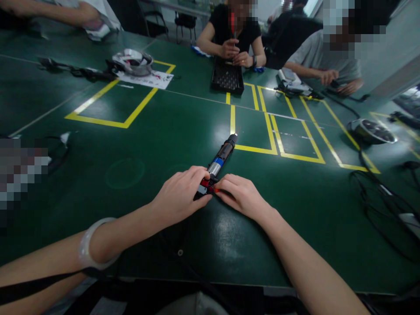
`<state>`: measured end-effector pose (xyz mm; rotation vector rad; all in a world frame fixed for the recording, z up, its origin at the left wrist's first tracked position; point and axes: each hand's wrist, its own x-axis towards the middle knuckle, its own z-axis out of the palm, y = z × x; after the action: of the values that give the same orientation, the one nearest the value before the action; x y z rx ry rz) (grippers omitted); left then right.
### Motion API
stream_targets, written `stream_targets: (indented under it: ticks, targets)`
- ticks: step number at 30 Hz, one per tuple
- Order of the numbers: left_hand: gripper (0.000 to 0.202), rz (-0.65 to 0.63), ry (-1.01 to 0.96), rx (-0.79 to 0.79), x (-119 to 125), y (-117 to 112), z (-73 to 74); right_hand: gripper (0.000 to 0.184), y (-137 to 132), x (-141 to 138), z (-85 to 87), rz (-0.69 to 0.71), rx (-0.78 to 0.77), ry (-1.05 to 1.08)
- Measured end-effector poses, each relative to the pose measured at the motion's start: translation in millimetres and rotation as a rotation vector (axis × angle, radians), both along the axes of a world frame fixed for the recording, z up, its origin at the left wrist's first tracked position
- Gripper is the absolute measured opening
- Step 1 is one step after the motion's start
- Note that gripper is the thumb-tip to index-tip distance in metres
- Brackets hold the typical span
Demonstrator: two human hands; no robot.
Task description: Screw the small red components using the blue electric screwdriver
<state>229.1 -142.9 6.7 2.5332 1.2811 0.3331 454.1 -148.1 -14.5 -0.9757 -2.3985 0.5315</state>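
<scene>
On the green table lies a slim tool that looks like an electric screwdriver (pixel 216 165), with its inner parts exposed: a silver cylinder with a blue band, and a dark front end with a metal tip pointing away from me. My left hand (pixel 180 192) is closed around the near end of it, thumb and fingers on either side of a red and grey part. From the other side, my right hand (pixel 244 197) pinches at the same near end, where a small bit of red-orange shows by the fingertips. What exactly those fingers hold is hidden.
Yellow tape rectangles (pixel 256 148) mark the green table (pixel 157 144). Across from me a person handles something above a black tray (pixel 227 78). A round bowl (pixel 133 62) stands on paper at the back left; a metal dish (pixel 374 131) and black cables (pixel 377 210) lie at right.
</scene>
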Motion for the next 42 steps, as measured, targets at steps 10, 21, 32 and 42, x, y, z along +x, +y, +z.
stream_targets:
  ticks: [10,21,32,42]
  targets:
    - [0.032,0.002,0.006,-0.019,-1,0,1.8,0.020,5,0,-10.3,-0.180,-0.705,0.554]
    - [0.029,-0.014,-0.017,-0.027,0,2,0.1,0.012,2,2,-5.5,0.048,-0.077,0.030]
    - [0.048,0.058,-0.028,-0.070,1,2,0.2,0.008,-1,-2,-7.9,-0.062,-0.030,-0.009]
    - [0.065,0.033,0.070,-0.026,4,7,0.3,0.016,-1,-8,-10.1,-0.075,-0.253,0.136]
